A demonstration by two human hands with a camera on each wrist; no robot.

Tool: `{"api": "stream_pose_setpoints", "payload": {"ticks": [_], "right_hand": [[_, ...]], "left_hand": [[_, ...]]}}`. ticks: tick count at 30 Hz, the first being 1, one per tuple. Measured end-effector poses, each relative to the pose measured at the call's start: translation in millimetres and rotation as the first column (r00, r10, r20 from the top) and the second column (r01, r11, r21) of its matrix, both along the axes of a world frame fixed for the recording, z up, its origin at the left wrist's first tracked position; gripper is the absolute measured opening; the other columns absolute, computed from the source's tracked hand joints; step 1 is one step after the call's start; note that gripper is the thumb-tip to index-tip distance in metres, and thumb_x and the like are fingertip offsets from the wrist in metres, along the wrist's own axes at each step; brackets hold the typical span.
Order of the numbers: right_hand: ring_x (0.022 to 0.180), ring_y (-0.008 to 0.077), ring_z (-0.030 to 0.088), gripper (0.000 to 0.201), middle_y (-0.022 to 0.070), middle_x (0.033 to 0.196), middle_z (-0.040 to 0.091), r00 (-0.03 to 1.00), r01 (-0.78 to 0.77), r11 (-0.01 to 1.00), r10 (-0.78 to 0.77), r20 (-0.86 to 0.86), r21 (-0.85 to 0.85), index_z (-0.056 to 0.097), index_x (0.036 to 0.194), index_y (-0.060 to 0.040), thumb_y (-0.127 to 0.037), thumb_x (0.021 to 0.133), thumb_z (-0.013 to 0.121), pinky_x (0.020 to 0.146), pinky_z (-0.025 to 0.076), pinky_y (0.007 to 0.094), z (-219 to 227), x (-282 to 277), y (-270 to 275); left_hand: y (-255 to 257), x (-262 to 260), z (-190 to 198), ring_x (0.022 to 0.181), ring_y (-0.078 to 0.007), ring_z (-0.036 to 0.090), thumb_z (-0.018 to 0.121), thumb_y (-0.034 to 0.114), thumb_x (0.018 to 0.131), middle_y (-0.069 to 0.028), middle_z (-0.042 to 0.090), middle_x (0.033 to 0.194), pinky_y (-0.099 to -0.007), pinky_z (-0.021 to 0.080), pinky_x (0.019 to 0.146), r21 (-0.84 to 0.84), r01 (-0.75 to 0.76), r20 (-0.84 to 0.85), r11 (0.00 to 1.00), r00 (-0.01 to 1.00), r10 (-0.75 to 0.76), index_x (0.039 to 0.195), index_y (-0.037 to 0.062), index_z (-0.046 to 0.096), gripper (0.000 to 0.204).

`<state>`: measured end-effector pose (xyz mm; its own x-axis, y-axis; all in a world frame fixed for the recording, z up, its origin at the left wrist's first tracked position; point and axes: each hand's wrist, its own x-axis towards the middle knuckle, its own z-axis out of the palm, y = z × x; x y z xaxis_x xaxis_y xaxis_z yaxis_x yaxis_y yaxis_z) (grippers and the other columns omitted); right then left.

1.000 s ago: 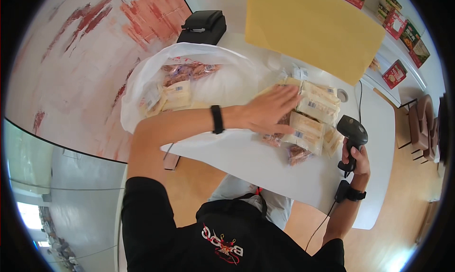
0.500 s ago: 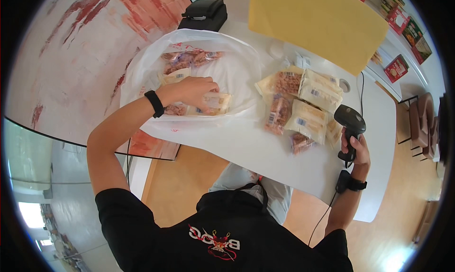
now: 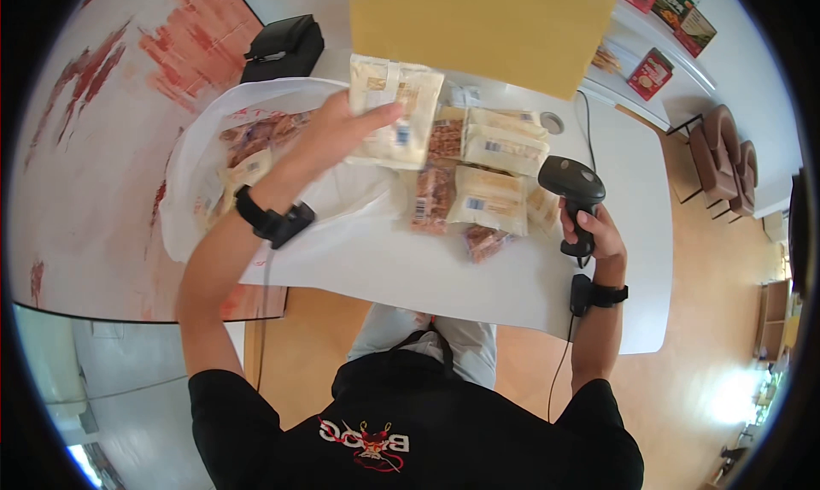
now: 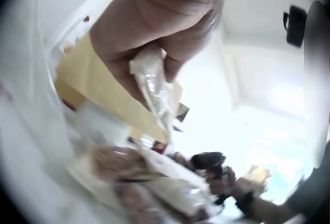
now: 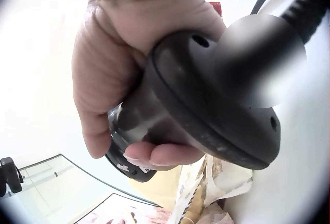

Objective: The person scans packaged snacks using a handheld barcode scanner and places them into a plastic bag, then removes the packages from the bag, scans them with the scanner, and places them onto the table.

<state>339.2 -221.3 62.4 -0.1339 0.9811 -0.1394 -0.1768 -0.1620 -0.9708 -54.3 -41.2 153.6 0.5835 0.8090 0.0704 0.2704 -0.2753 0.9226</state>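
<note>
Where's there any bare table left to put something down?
On the white table: a strip between the packets and the near edge, and a patch between the right hand, gripping the scanner, and the table's right edge. The middle is crowded with packets; the left is taken by the plastic bag.

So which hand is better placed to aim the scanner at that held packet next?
The right hand, I'd judge: it grips the black scanner by the handle. The left hand is busy holding the pale packet, so it would likely just present that.
</note>
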Motion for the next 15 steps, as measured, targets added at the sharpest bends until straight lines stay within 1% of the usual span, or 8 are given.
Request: {"api": "stream_pose_setpoints", "payload": {"ticks": [1,2,3,5,6,8,11,15], "right_hand": [[0.059,0.0104,0.051,0.049,0.0028,0.075,0.056,0.999,-0.010,1.000,0.011,-0.040,0.011,0.056,0.113,-0.0001,-0.034,0.083,0.074,0.054,0.040,0.0232,1.2,-0.1,0.3],[0.059,0.0105,0.051,0.049,0.0029,0.075,0.056,0.999,-0.007,1.000,0.009,-0.054,0.028,0.056,0.114,-0.0002,-0.034,0.083,0.074,0.054,0.040,0.0233,1.7,-0.1,0.1],[0.059,0.0105,0.051,0.049,0.0029,0.075,0.056,0.999,0.000,1.000,0.001,-0.041,0.025,0.056,0.114,-0.0002,-0.034,0.083,0.074,0.054,0.040,0.0233,2.0,0.4,-0.2],[0.058,0.0106,0.051,0.049,0.0030,0.074,0.056,0.995,0.009,0.998,-0.003,-0.096,0.061,0.056,0.114,-0.0005,-0.034,0.083,0.074,0.053,0.041,0.0236,2.6,1.1,-2.1],[0.058,0.0108,0.051,0.047,0.0030,0.073,0.056,0.994,0.007,0.998,0.000,-0.112,0.060,0.056,0.113,-0.0007,-0.032,0.083,0.074,0.053,0.041,0.0242,2.8,1.7,-2.7],[0.058,0.0109,0.051,0.045,0.0028,0.073,0.055,0.995,-0.002,0.999,0.007,-0.102,0.050,0.057,0.112,-0.0007,-0.031,0.083,0.074,0.053,0.041,0.0244,5.1,1.9,-3.3],[0.057,0.0110,0.051,0.040,0.0023,0.073,0.055,0.995,-0.012,0.999,0.016,-0.097,0.038,0.058,0.108,-0.0009,-0.028,0.083,0.075,0.054,0.042,0.0246,5.8,-0.7,-3.9],[0.057,0.0107,0.052,0.036,0.0015,0.074,0.055,0.999,0.037,0.999,-0.037,0.010,-0.010,0.060,0.104,-0.0020,-0.027,0.083,0.075,0.054,0.042,0.0248,10.8,-4.7,-2.2]], "left_hand": [[-2.9,14.6,-10.3,0.115,-0.0166,0.060,0.067,0.031,0.093,-0.0112,0.064,0.123,-0.0339,0.046,0.100,-0.364,0.036,0.258,0.931,0.964,0.063,0.130,-0.0024,0.053,0.051],[-8.1,28.5,-14.5,0.119,-0.0159,0.058,0.063,0.030,0.096,-0.0105,0.059,0.131,-0.0324,0.047,0.100,-0.531,0.092,0.304,0.842,0.949,0.088,0.135,0.0017,0.049,0.050],[-10.7,43.9,-23.4,0.119,-0.0159,0.058,0.063,0.030,0.096,-0.0105,0.059,0.131,-0.0324,0.047,0.100,-0.531,0.106,0.317,0.840,0.945,0.082,0.135,0.0017,0.049,0.050],[-12.3,72.6,-48.3,0.119,-0.0226,0.060,0.055,0.026,0.099,-0.0114,0.060,0.130,-0.0369,0.050,0.097,-0.753,0.196,0.432,0.628,0.867,0.248,0.136,0.0012,0.047,0.045],[-11.5,82.5,-57.8,0.119,-0.0226,0.060,0.055,0.026,0.099,-0.0114,0.060,0.130,-0.0369,0.050,0.097,-0.753,0.210,0.442,0.623,0.864,0.242,0.136,0.0012,0.047,0.045],[-11.0,98.6,-66.2,0.124,-0.0244,0.056,0.051,0.027,0.101,-0.0119,0.052,0.139,-0.0395,0.047,0.100,-0.815,0.224,0.427,0.535,0.856,0.292,0.142,0.0023,0.039,0.050],[-7.8,109.8,-68.8,0.128,-0.0242,0.052,0.050,0.028,0.101,-0.0120,0.048,0.143,-0.0418,0.043,0.106,-0.796,0.305,0.470,0.522,0.856,0.216,0.144,0.0028,0.037,0.051],[-7.9,116.3,-62.8,0.129,-0.0238,0.050,0.050,0.030,0.101,-0.0117,0.048,0.143,-0.0424,0.039,0.110,-0.784,0.338,0.498,0.521,0.843,0.203,0.143,0.0024,0.038,0.052]]}}
